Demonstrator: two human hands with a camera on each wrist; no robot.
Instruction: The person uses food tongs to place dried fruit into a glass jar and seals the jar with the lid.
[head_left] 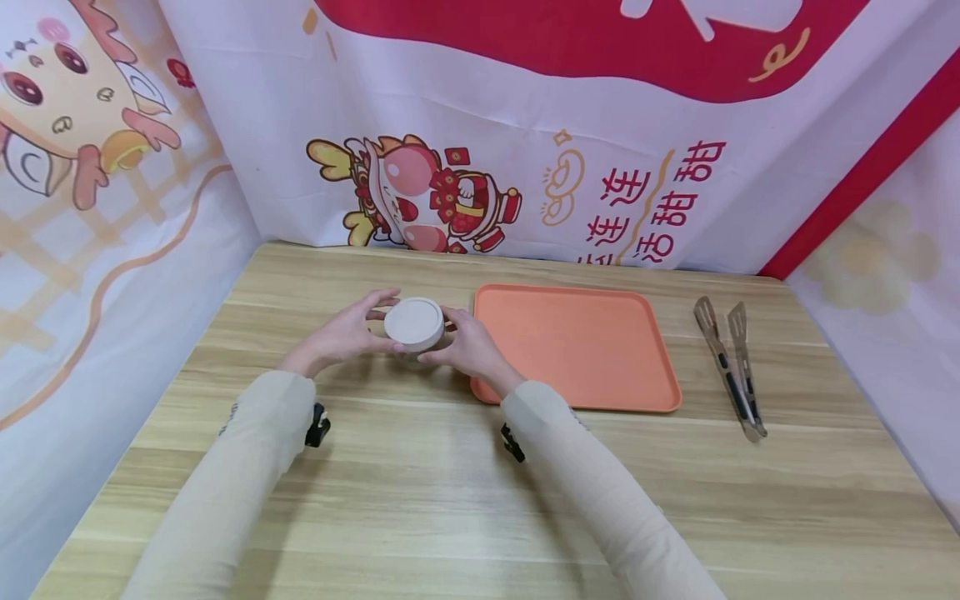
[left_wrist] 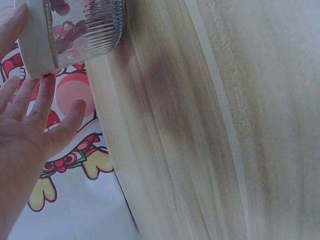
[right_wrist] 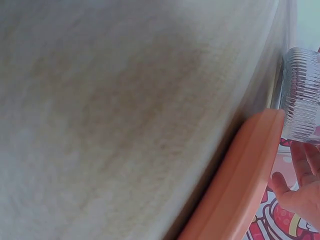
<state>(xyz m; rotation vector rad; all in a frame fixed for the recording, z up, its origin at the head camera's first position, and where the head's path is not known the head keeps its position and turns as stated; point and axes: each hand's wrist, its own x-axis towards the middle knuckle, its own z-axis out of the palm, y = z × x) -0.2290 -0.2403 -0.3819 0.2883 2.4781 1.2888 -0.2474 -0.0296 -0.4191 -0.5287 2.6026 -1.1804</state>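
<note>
A clear ribbed glass jar (left_wrist: 95,30) with a pale round lid (head_left: 414,322) is upright at the table, just left of the tray. Reddish shapes show through its glass in the left wrist view. My left hand (head_left: 348,335) grips the lid's left side, thumb toward me and fingers spread along the far side. From the right, my right hand (head_left: 471,346) curves round the jar, with its thumb in front and index finger at the lid's rim. The right wrist view shows that hand's fingertips (right_wrist: 299,150) right at the ribbed glass; the lid is out of that frame.
An orange tray (head_left: 577,350) lies beside the right hand, its raised rim near the wrist. Farther right are metal tongs (head_left: 727,367) with black grips, arms spread. Printed cloth (head_left: 480,108) hangs along the wooden table's (head_left: 420,500) back edge and both sides.
</note>
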